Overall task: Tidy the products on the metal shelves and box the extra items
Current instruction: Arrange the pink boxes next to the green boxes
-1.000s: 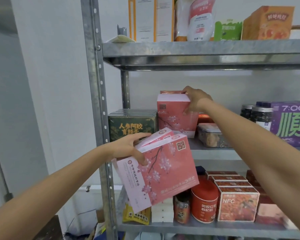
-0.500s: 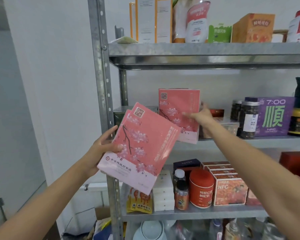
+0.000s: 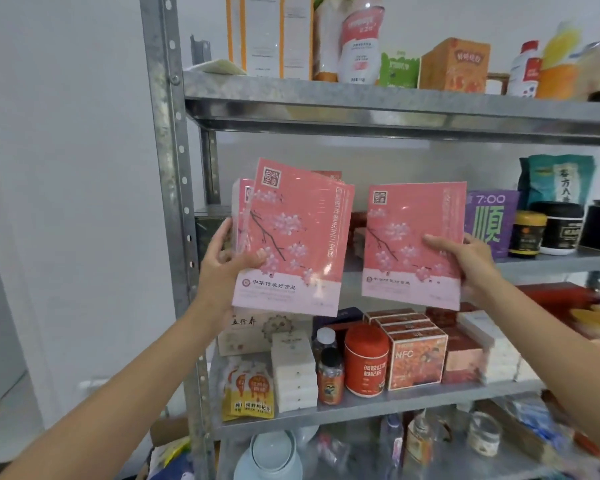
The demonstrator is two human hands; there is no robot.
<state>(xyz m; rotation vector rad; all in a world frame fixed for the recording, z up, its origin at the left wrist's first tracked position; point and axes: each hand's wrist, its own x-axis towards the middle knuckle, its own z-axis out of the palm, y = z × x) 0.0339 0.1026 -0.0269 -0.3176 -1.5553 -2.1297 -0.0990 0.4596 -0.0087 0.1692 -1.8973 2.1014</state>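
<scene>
White wall (image 3: 66, 168) runs along the left of the metal shelves (image 3: 168, 202), whose grey post stands just behind my left wrist; the fingers (image 3: 223, 233) of my left hand (image 3: 222, 268) curl round the left edge of a stack of pink blossom boxes (image 3: 291, 237), thumb pressed on the front; at least two boxes are fanned one behind the other and lean slightly to the right; my right hand (image 3: 471, 265) grips the right edge of a single pink blossom box (image 3: 409, 237), thumb laid flat across its face, the other digits hidden behind it; that box is held nearly upright; both lots hang in the air in front of the middle shelf, near each other but apart; behind the single box, on that shelf, stands a purple box (image 3: 489, 220) with dark jars (image 3: 529, 233) just beside it; on the shelf below sit a red tin (image 3: 366, 360) and an orange NFC carton (image 3: 416, 358), side by side.
</scene>
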